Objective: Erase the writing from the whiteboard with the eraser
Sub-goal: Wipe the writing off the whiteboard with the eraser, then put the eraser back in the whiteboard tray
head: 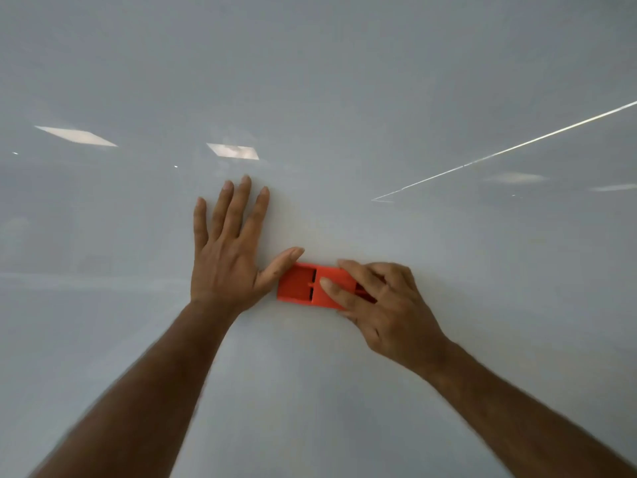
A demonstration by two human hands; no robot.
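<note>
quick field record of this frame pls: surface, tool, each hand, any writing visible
surface: whiteboard, glossy, showing reflections of ceiling lights
tool: red eraser, lying flat against the board
left hand: open, palm flat on the board, fingers spread, thumb touching the eraser's left end
right hand: grip closed on the eraser's right part, fingers over its top
writing: none visible anywhere in view
arms: both bare forearms enter from the bottom edge

Office or classroom interior, indicated by glossy whiteboard point(344, 81) filling the view, with rectangular ceiling light panels point(232, 150) reflected in its surface.
</note>
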